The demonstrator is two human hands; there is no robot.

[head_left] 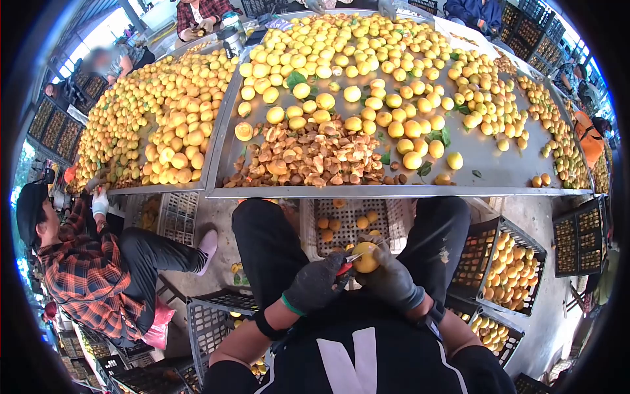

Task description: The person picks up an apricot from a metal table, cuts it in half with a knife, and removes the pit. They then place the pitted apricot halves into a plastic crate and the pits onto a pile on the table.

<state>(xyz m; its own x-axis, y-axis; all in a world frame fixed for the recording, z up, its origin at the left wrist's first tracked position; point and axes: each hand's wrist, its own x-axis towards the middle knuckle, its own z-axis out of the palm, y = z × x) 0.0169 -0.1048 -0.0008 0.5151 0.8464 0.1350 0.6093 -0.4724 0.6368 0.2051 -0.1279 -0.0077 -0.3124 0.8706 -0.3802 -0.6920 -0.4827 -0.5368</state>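
Note:
In front of my lap, my right hand, in a grey glove, has its fingers wrapped round a yellow-orange persimmon. My left hand, in a dark glove with a green cuff, grips a small red-handled tool. The tool's thin metal end meets the fruit; its exact kind is hard to make out. Below the hands, between my knees, a light plastic crate holds several orange fruits. Ahead, a heap of brown trimmings lies near the edge of the metal table.
Many yellow persimmons cover the table beyond the trimmings. Black crates of orange fruit stand at my right, and another crate at my left. A person in a plaid shirt sits to the left. Others work across the table.

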